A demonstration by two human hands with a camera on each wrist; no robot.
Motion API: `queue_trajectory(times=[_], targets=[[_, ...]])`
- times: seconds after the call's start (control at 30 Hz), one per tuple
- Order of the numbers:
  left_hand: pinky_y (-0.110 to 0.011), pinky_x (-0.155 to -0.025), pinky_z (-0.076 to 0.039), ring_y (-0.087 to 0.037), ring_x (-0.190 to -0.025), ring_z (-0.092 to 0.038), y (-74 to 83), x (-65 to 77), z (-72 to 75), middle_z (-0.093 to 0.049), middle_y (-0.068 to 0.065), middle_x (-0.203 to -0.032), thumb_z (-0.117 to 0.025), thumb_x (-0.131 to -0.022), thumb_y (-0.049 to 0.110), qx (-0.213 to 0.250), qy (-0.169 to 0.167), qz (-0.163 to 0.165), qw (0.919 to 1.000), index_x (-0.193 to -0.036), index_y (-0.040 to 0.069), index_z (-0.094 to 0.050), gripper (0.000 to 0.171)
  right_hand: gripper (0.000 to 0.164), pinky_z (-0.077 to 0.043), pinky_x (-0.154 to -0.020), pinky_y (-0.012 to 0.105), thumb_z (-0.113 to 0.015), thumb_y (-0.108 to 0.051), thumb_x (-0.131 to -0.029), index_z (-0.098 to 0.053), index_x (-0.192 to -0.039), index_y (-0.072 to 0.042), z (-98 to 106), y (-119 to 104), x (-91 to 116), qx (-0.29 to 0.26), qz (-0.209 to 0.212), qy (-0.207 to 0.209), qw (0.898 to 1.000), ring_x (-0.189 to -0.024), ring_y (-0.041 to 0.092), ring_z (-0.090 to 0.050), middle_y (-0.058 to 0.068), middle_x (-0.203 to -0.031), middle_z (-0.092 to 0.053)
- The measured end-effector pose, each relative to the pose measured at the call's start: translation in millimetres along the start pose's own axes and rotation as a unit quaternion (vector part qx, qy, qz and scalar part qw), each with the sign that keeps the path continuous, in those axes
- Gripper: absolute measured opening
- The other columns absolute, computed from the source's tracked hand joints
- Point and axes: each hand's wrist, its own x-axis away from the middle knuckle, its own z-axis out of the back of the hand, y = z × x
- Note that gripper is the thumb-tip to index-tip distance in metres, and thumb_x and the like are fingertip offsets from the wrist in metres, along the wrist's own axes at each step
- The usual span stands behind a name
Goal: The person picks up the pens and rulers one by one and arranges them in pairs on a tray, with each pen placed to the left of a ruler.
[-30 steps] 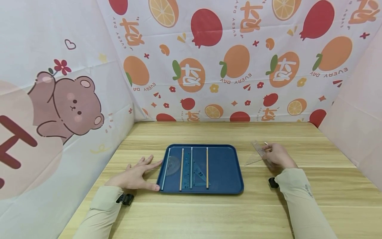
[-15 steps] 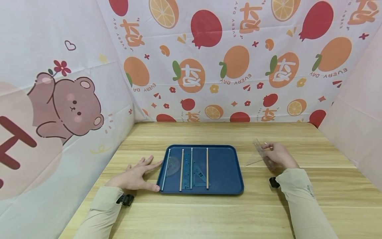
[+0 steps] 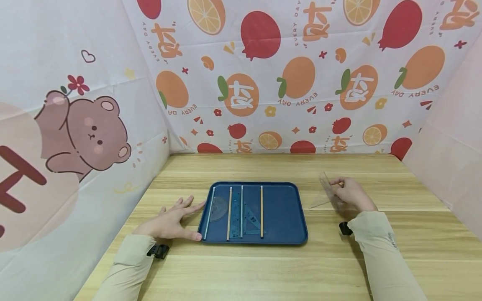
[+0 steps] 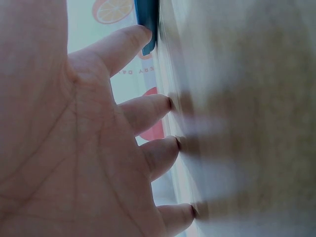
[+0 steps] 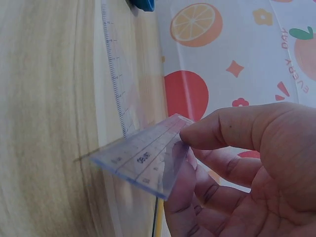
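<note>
My right hand pinches a clear plastic set square between thumb and fingers, one side tilted up off the table. Its printed scale runs away toward the left in the right wrist view. Beneath that hand part of a yellow pencil shows; whether the fingers touch it I cannot tell. The left hand is spread on the table, with thumb and a finger against the left edge of a blue tray. On the tray lie several pencils, a clear protractor, a ruler and another set square.
The wooden table extends around the tray and both hands. A fruit-print cloth hangs behind it, and a bear-print cloth stands along the left side.
The set square's upper edge has risen and tilted further in my right hand, which has shifted slightly. My left hand and the tray have stayed put.
</note>
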Motion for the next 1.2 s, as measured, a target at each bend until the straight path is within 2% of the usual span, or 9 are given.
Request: queue_trajectory(times=[0.17, 0.57, 0.77, 0.9, 1.2], targets=[[-0.096, -0.108, -0.004, -0.062, -0.161, -0.009, 2.1, 1.6, 0.7, -0.018, -0.03, -0.176, -0.087, -0.079, 0.066, 0.002, -0.001, 0.004, 1.0, -0.167, 0.027, -0.041, 0.107, 0.047, -0.045, -0.056, 0.028, -0.047, -0.005, -0.102, -0.052, -0.148, 0.007, -1, -4, 1, -0.032, -0.013, -0.004, 0.999, -0.06, 0.011, -0.052, 0.005, -0.084, -0.057], [-0.096, -0.109, -0.003, -0.062, -0.161, -0.007, 2.0, 1.6, 0.6, -0.017, -0.03, -0.177, -0.088, -0.079, 0.065, 0.005, -0.002, 0.003, 1.0, -0.168, 0.028, -0.041, 0.107, 0.047, -0.049, -0.058, 0.028, -0.054, -0.007, -0.101, -0.054, -0.145, 0.008, -1, -8, 1, -0.03, 0.001, 0.006, 1.0, -0.061, 0.01, -0.052, 0.001, -0.08, -0.055], [-0.096, -0.109, -0.004, -0.063, -0.161, -0.009, 1.9, 1.6, 0.4, -0.018, -0.031, -0.176, -0.088, -0.079, 0.065, 0.004, 0.0, 0.001, 1.0, -0.168, 0.027, -0.04, 0.107, 0.046, -0.053, -0.06, 0.03, -0.053, -0.009, -0.105, -0.051, -0.147, 0.008, -2, -11, 2, -0.049, -0.001, -0.005, 0.999, -0.067, 0.012, -0.056, 0.005, -0.088, -0.059], [-0.096, -0.109, -0.005, -0.063, -0.16, -0.01, 1.4, 1.4, 0.3, -0.018, -0.031, -0.176, -0.087, -0.079, 0.066, 0.002, 0.001, -0.001, 1.0, -0.168, 0.027, -0.04, 0.108, 0.045, -0.055, -0.063, 0.029, -0.053, -0.01, -0.106, -0.051, -0.147, 0.008, -3, -13, 3, -0.038, 0.004, -0.004, 0.999, -0.075, 0.015, -0.062, 0.01, -0.094, -0.062], [-0.096, -0.109, -0.004, -0.063, -0.16, -0.009, 1.1, 0.9, 0.5, -0.019, -0.031, -0.176, -0.088, -0.079, 0.065, 0.005, 0.002, 0.0, 1.0, -0.168, 0.028, -0.039, 0.109, 0.044, -0.058, -0.07, 0.03, -0.056, -0.012, -0.107, -0.052, -0.146, 0.007, -6, -23, 4, -0.022, 0.018, 0.0, 1.0, -0.081, 0.016, -0.067, 0.011, -0.095, -0.064]])
